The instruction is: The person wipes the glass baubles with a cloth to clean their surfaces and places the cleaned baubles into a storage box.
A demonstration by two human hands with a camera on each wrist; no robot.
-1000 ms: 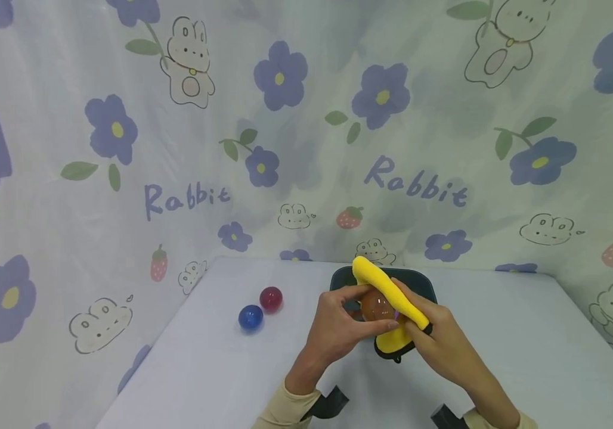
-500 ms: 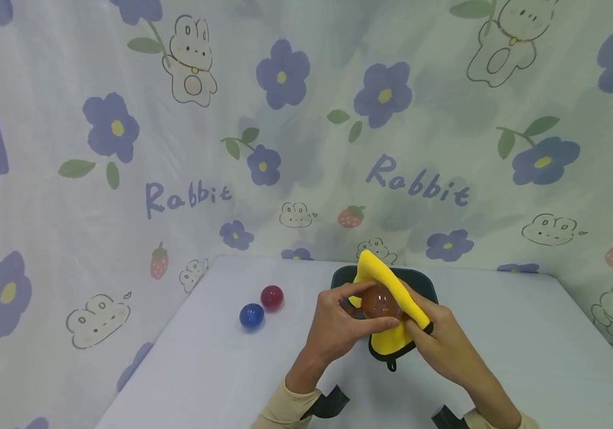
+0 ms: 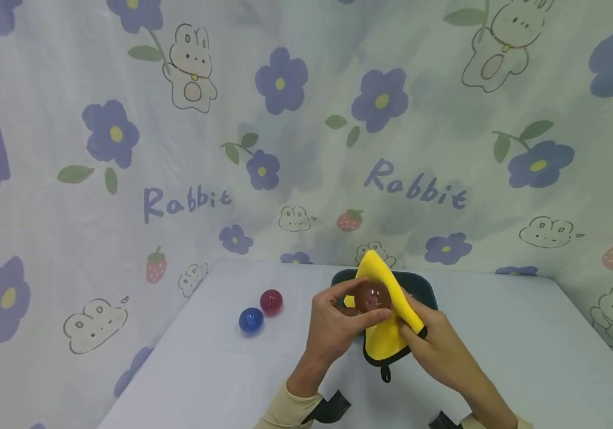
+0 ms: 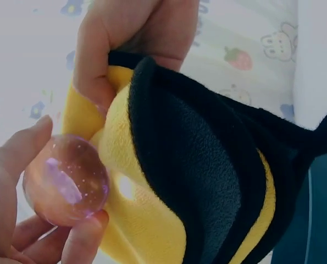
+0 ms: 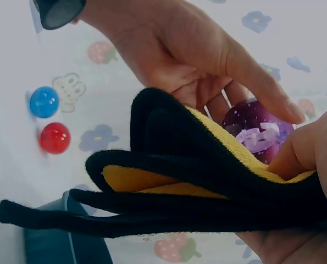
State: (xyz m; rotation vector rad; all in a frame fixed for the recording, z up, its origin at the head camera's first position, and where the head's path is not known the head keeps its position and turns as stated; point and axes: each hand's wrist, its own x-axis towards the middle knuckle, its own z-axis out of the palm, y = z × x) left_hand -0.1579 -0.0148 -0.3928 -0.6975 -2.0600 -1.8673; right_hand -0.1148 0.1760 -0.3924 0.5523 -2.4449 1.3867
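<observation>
My left hand (image 3: 333,325) holds a clear, shiny ball (image 3: 373,298) between thumb and fingertips. The ball looks brownish against the cloth, and purple with a pale shape inside in the right wrist view (image 5: 256,132). My right hand (image 3: 437,342) grips a folded yellow cloth (image 3: 387,339) with a dark border and a hanging loop (image 3: 385,373). Its dark grey side and layered folds face the left wrist camera (image 4: 190,159). The yellow face stands right beside the ball, which sits in front of it in the head view. Both hands are over the near part of a dark teal bin.
The dark teal bin (image 3: 419,285) stands behind the hands, its inside mostly covered by them. A red ball (image 3: 271,302) and a blue ball (image 3: 251,320) lie close together at the left on the white table (image 3: 194,369). A printed curtain (image 3: 306,131) hangs at the back.
The yellow cloth has swung more upright and opened toward the left, its loop dropping lower and leftward. My left hand has shifted the ball slightly left. The red and blue balls stay put.
</observation>
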